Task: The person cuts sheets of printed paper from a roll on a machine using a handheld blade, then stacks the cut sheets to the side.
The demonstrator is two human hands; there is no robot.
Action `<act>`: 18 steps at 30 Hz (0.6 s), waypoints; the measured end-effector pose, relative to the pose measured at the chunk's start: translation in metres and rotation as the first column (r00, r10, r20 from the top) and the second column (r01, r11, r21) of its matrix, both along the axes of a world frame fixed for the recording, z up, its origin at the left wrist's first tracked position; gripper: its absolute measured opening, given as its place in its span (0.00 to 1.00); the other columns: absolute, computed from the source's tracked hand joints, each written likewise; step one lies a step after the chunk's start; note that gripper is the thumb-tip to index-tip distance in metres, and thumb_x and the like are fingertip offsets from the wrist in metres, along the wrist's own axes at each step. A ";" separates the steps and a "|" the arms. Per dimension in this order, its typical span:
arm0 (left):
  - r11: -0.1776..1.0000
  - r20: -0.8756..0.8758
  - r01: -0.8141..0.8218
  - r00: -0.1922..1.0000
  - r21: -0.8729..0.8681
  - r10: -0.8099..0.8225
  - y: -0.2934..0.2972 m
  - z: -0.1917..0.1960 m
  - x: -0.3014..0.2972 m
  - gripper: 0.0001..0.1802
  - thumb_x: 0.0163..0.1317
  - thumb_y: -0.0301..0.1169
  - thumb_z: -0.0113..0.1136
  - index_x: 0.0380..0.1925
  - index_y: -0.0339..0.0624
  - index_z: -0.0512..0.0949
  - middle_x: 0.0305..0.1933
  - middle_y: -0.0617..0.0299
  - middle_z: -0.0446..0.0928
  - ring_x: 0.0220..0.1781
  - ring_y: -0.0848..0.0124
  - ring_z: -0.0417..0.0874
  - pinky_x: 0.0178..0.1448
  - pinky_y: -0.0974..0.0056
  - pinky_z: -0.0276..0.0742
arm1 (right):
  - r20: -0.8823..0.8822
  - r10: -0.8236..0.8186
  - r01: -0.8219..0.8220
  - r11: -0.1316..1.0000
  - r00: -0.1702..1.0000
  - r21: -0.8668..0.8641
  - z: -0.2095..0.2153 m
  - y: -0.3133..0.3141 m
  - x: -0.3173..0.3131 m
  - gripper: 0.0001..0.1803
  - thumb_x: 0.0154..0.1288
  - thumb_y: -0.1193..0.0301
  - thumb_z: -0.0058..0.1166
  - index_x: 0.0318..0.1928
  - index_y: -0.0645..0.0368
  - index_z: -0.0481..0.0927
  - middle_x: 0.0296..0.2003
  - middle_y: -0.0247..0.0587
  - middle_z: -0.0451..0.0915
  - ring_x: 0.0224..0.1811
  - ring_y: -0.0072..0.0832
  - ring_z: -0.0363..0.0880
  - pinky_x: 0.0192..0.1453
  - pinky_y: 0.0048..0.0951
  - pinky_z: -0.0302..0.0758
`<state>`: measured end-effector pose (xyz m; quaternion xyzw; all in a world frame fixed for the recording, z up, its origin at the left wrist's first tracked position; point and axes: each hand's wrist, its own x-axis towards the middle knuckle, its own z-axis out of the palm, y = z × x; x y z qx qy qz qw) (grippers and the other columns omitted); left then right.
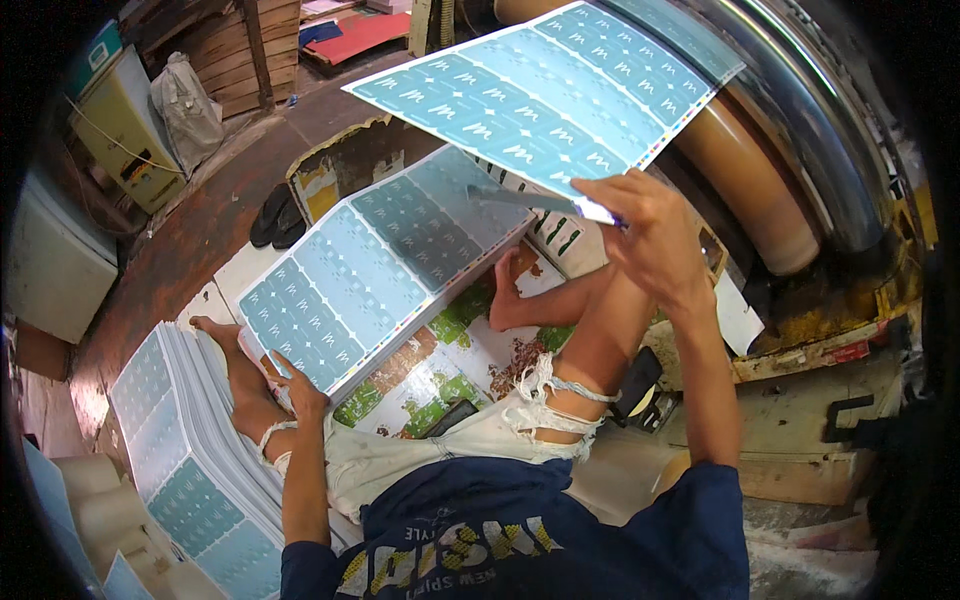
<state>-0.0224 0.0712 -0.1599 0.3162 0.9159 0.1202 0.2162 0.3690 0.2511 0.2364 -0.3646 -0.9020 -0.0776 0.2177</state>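
Observation:
My right hand [650,235] pinches the near edge of a large printed sheet [550,85] of teal labels and holds it up in the air, toward a big metal machine cylinder [800,110]. My left hand [295,385] rests with spread fingers on the near corner of a thick stack of the same teal sheets [380,265] between my legs. I sit on the floor with bare feet and torn white shorts.
A second pile of teal sheets [185,470] lies at my left. Green-and-white printed sheets [430,380] cover the floor under my legs, with a dark phone [450,415] on them. Black sandals [275,215], a brown roller [750,180] and wooden pallets [240,50] stand farther off.

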 end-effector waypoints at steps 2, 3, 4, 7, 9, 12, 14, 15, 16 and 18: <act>0.994 -0.008 0.072 0.997 0.086 -0.071 -0.007 0.005 -0.008 0.86 0.26 0.22 0.81 0.68 0.45 0.14 0.70 0.21 0.16 0.57 0.40 0.73 0.57 0.56 0.76 | -0.016 -0.006 0.005 0.999 1.000 -0.034 -0.007 -0.012 -0.004 0.19 0.49 0.79 0.55 0.45 0.57 0.83 0.35 0.41 0.83 0.39 0.41 0.80 0.41 0.39 0.78; 0.989 -0.022 0.102 0.995 0.109 -0.100 -0.008 0.000 -0.010 0.87 0.24 0.23 0.82 0.68 0.45 0.14 0.70 0.22 0.17 0.62 0.40 0.70 0.59 0.55 0.74 | -0.069 -0.024 0.018 0.996 0.997 -0.085 -0.012 -0.016 -0.005 0.20 0.48 0.79 0.55 0.45 0.57 0.83 0.37 0.42 0.83 0.41 0.41 0.81 0.42 0.38 0.79; 0.982 -0.038 0.133 0.991 0.131 -0.129 -0.008 -0.004 -0.013 0.89 0.23 0.25 0.84 0.68 0.46 0.14 0.70 0.22 0.17 0.66 0.40 0.66 0.62 0.55 0.73 | -0.122 -0.045 0.029 0.990 0.991 -0.135 -0.017 -0.021 -0.006 0.21 0.48 0.79 0.55 0.46 0.57 0.83 0.39 0.44 0.83 0.42 0.41 0.81 0.43 0.38 0.79; 0.986 -0.117 -0.069 0.992 -0.149 0.052 0.018 0.008 0.013 0.87 0.24 0.38 0.87 0.71 0.38 0.23 0.73 0.26 0.27 0.70 0.43 0.61 0.67 0.52 0.67 | -0.255 -0.113 0.063 0.978 0.960 -0.198 -0.040 -0.041 -0.016 0.23 0.47 0.80 0.54 0.48 0.57 0.82 0.44 0.47 0.82 0.45 0.42 0.81 0.45 0.37 0.80; 0.972 -0.147 0.193 0.974 0.136 -0.173 0.043 0.020 0.027 0.80 0.31 0.40 0.85 0.72 0.39 0.28 0.74 0.31 0.36 0.68 0.45 0.64 0.69 0.49 0.65 | -0.287 -0.098 0.037 0.977 0.953 -0.211 -0.062 -0.045 -0.022 0.24 0.47 0.80 0.54 0.50 0.57 0.81 0.46 0.48 0.81 0.45 0.42 0.81 0.45 0.37 0.81; 0.735 0.847 -0.422 0.301 0.531 -0.438 0.117 0.117 0.100 0.55 0.55 0.47 0.70 0.71 0.30 0.48 0.69 0.40 0.60 0.66 0.49 0.69 0.71 0.45 0.60 | -0.235 -0.100 0.037 0.965 0.967 -0.260 -0.080 -0.051 -0.019 0.28 0.46 0.78 0.57 0.54 0.56 0.78 0.49 0.48 0.78 0.46 0.41 0.80 0.43 0.38 0.81; 0.739 0.545 -0.625 -0.539 0.252 -0.642 0.154 0.204 0.143 0.39 0.65 0.38 0.62 0.67 0.27 0.55 0.64 0.43 0.67 0.64 0.54 0.72 0.67 0.51 0.68 | -0.215 -0.116 0.055 0.961 0.970 -0.271 -0.088 -0.056 -0.021 0.29 0.46 0.77 0.58 0.54 0.57 0.77 0.49 0.48 0.77 0.49 0.41 0.79 0.43 0.40 0.81; 0.706 0.597 -0.657 -0.463 0.265 -0.655 0.170 0.220 0.148 0.35 0.66 0.36 0.60 0.65 0.28 0.58 0.62 0.44 0.69 0.62 0.56 0.73 0.65 0.54 0.71 | -0.209 -0.097 0.036 0.959 0.973 -0.281 -0.091 -0.059 -0.024 0.31 0.44 0.80 0.59 0.56 0.55 0.77 0.50 0.47 0.77 0.46 0.41 0.80 0.43 0.38 0.81; 0.671 0.641 -0.687 -0.386 0.280 -0.663 0.185 0.229 0.153 0.31 0.66 0.33 0.58 0.64 0.29 0.61 0.60 0.46 0.71 0.60 0.58 0.75 0.63 0.57 0.74 | -0.201 -0.079 0.018 0.957 0.976 -0.290 -0.092 -0.059 -0.022 0.34 0.42 0.82 0.59 0.57 0.54 0.77 0.50 0.46 0.78 0.43 0.41 0.81 0.43 0.37 0.81; 0.709 0.799 -0.614 -0.202 0.346 -0.566 0.205 0.219 0.152 0.30 0.64 0.29 0.60 0.62 0.29 0.62 0.59 0.47 0.71 0.58 0.58 0.76 0.60 0.60 0.77 | -0.517 0.023 -0.207 0.931 0.855 -0.302 -0.107 -0.049 0.007 0.26 0.44 0.81 0.59 0.49 0.59 0.81 0.50 0.46 0.80 0.48 0.38 0.80 0.43 0.34 0.80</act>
